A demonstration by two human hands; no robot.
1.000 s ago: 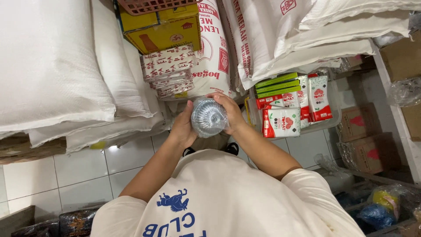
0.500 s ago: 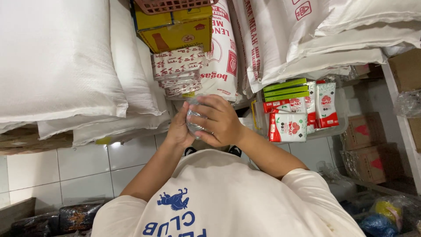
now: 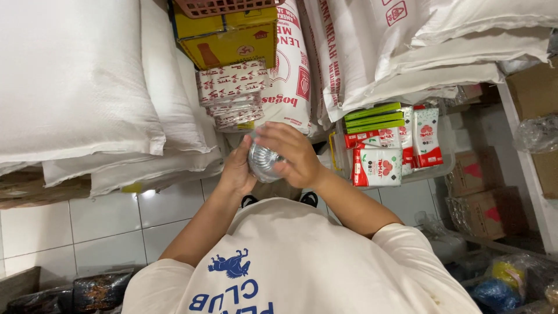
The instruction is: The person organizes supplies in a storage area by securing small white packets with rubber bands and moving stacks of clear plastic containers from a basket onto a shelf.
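We find both grips, left hand (image 3: 237, 170) and right hand (image 3: 292, 152), clasping a ribbed silvery cup (image 3: 263, 163); white sacks (image 3: 75, 81) beyond, tiled floor (image 3: 110, 224) below.

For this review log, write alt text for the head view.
Both hands, left hand and right hand, hold a shiny ribbed silver foil cup over a white tiled floor, among big white woven sacks and red-and-white sachet packs.

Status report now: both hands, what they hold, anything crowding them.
Left hand and right hand both clasp a shiny foil cup. Held above the tiled floor. White sacks and red-white packets close on either side.
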